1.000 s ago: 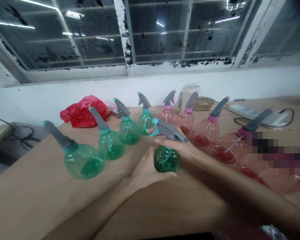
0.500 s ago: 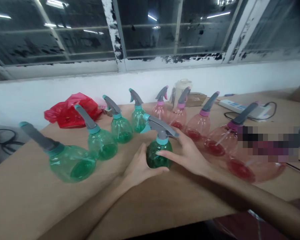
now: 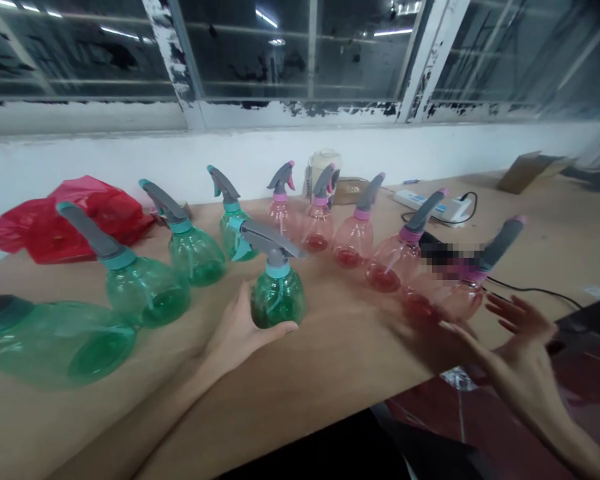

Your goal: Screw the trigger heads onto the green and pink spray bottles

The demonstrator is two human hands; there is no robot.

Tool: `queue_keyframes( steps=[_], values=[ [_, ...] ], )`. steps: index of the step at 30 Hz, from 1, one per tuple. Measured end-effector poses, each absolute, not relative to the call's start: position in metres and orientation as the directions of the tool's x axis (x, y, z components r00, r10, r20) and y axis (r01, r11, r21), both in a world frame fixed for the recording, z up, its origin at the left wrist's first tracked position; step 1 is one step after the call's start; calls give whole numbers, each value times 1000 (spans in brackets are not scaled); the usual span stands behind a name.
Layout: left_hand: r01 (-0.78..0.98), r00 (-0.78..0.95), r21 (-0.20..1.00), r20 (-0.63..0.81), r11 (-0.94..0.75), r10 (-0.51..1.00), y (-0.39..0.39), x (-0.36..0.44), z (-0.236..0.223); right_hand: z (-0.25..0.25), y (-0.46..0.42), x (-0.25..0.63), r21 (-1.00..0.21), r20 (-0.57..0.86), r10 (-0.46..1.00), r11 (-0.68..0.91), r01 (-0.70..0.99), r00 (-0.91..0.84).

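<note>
My left hand [image 3: 245,330] is wrapped round the body of a green spray bottle [image 3: 283,300] with a grey and turquoise trigger head, upright at the middle of the table. Spread fingers show on my right hand [image 3: 515,340], which holds nothing. It is beside the nearest pink spray bottle [image 3: 463,297] at the right; whether they touch I cannot tell. Part of that bottle is blurred by a pixelated patch. Several green spray bottles, one of them a nearby bottle [image 3: 147,290], stand in a row at the left. Several pink spray bottles, including a middle one [image 3: 353,240], line the right.
A red plastic bag [image 3: 80,217] lies at the back left. Behind the pink bottles are a pale container [image 3: 325,163] and a small brown box [image 3: 350,190]. A white power strip [image 3: 433,207] with a black cable lies back right, short of an open carton [image 3: 533,172].
My right hand has let go of the green bottle and moved right, to the nearest pink bottle. My left hand stays on the green one. The view has turned right.
</note>
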State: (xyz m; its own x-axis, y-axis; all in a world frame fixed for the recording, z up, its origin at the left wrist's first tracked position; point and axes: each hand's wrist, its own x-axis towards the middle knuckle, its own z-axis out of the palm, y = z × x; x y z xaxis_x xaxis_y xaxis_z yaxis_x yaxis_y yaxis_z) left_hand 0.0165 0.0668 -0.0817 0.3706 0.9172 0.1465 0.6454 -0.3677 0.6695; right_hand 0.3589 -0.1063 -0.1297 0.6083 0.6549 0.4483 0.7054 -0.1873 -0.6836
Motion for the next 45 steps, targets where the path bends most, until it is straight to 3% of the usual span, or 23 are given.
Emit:
queue_keyframes(
  steps=[5,14,16,20,21,24,26,29,35,42,45],
  values=[
    [647,357,678,134,-349,924,66,16,-83,-124,-75,345,-710,342,642,-302,636,686],
    [616,391,695,139,-371,910,65,15,-81,-127,-61,364,-678,327,580,-405,613,746],
    [619,384,700,126,-357,915,65,15,-80,-126,-67,364,-644,400,570,-383,663,718],
    [636,371,697,100,-331,923,64,16,-79,-115,-87,336,-453,765,394,-234,860,510],
    [635,375,696,100,-334,922,64,16,-79,-111,-90,325,-418,782,438,-160,894,444],
    [631,381,695,109,-344,918,64,17,-78,-104,-81,295,-406,639,749,135,904,175],
    [634,373,695,109,-339,921,64,17,-78,-104,-61,285,-541,492,852,138,829,179],
    [637,374,694,101,-335,922,64,17,-79,-110,-27,288,-671,366,893,59,739,261],
    [626,413,685,114,-373,903,63,16,-78,-123,2,302,-718,302,897,-8,696,322],
    [632,411,681,112,-371,905,63,15,-79,-115,23,285,-674,324,939,144,724,114],
    [634,412,677,114,-374,904,63,15,-80,-116,35,282,-683,323,940,154,714,106]
  ],
)
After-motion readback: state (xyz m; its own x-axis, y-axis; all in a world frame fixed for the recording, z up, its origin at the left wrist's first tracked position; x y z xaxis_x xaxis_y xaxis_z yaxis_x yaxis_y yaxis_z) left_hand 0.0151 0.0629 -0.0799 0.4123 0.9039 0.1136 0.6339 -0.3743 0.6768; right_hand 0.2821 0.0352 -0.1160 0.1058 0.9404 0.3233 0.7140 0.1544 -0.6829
